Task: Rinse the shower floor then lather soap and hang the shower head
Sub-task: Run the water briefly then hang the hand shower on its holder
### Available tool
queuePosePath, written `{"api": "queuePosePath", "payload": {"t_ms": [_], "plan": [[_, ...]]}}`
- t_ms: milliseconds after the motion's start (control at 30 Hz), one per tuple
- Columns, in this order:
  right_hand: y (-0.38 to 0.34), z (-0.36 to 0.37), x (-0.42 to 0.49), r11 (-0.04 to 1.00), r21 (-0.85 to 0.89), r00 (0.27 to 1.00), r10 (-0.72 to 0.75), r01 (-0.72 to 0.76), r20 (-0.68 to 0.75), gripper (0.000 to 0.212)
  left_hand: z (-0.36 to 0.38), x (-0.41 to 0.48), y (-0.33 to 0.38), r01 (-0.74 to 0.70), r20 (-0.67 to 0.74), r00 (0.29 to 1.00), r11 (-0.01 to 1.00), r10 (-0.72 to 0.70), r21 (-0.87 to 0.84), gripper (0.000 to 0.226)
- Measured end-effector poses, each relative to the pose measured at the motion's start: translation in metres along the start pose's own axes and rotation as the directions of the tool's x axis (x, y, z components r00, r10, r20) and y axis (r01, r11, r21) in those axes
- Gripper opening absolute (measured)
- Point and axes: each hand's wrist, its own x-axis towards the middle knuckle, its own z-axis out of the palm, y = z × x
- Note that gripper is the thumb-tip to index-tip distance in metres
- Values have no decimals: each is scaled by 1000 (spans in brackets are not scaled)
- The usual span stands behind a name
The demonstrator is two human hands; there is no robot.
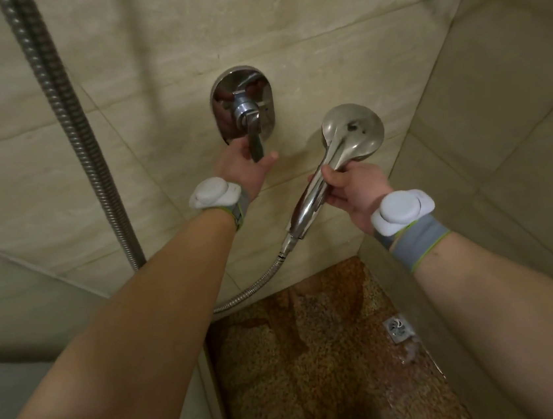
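Right now the R hand is gripping the chrome shower head by its handle, just right of the mixer lever. The L hand is sitting palm-up under the lever tip, touching it; can't tell if its fingers are curling round. The hose is looping down-left behind the L forearm. The wet pebble shower floor is lying below btwn close side walls, w/ the drain by the right wall.

Speckled brown pebble shower floor; beige veined wall tiles; chrome shower head; grey, lime-edged wristbands.
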Motion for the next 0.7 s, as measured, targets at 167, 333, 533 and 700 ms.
{"api": "queuePosePath", "payload": {"t_ms": [167, 333, 533, 700], "plan": [[6, -21, -15, 1000, 5, 999, -27, 27, -45, 10, 27, -41, 5, -55, -72, 996, 998, 54, -6, 33], [15, -53, -33, 998, -11, 988, -59, 58, -142, 11, 62, -87, 19, -186, 452, 878, 982, 159, 16, 25], [40, -100, -67, 1000, -7, 980, -30, 30, -196, 11, 86, -131, 29, -265, 587, 785, 964, 199, 28, 18], [54, -136, -105, 1000, 21, 965, 8, -3, -261, 13, 104, -176, 42, -290, 613, 758, 957, 224, 9, 21]]}}
